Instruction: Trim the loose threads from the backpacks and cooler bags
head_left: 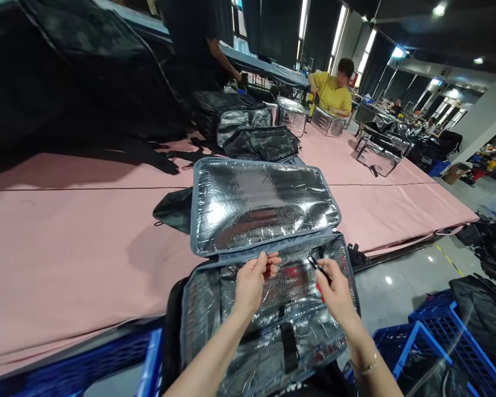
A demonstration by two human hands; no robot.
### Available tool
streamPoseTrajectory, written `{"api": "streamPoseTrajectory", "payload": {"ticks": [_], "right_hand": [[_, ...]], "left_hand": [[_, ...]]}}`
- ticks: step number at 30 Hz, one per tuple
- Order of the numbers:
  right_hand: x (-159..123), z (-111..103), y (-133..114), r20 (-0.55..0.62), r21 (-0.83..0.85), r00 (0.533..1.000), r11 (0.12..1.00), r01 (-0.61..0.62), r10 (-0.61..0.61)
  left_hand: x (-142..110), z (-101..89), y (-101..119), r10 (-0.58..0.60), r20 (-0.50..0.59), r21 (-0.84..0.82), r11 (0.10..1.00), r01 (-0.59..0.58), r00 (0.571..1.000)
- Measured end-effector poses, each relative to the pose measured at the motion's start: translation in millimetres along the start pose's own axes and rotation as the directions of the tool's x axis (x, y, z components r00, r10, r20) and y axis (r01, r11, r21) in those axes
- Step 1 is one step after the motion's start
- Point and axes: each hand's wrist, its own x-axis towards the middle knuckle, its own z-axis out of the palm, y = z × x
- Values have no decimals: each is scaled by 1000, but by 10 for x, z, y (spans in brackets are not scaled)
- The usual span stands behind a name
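Note:
An insulated bag [268, 325] lies open in front of me, its inside lined with shiny silver foil. Its lid [264, 207], foil-faced with grey edging, is folded back onto the pink table. My left hand [252, 278] is over the bag opening near the lid hinge, thumb and forefinger pinched; what they hold, if anything, is too small to make out. In my right hand [334, 286] are small dark thread snips [320, 268], their tips pointing up and left over the foil lining. A bit of red shows below that hand. A black strap [289, 347] crosses the bag's near side.
Large black bags [86, 82] stand at the left on the pink table [86, 242]. More foil-lined bags [291, 116] are farther back, near a person in yellow [333, 91] and another in dark clothes. Blue crates [421, 336] holding black bags stand at lower right; another blue crate [107, 358] is lower left.

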Motion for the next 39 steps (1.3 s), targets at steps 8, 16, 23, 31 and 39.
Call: {"api": "streamPoseTrajectory", "payload": {"ticks": [8,16,23,31,39], "right_hand": [[539,646,-225,-18,-187,983,966,177,-183],[647,721,-115,-6,-282,972,933,225,-236],[704,746,-137,-1,-236,975,948,215,-221],[741,724,-207,75,-267,977,940,213,-200],[747,805,-319,61,-410,984,895,176,-166]], "left_hand": [[224,-1,138,35,66,100,994,-42,997],[136,-127,354,408,9,575,745,-338,913],[542,-276,684,449,588,787,-127,-604,673],[606,-287,699,395,742,666,-336,-666,542],[591,-289,661,425,755,648,-371,-665,498]]}}
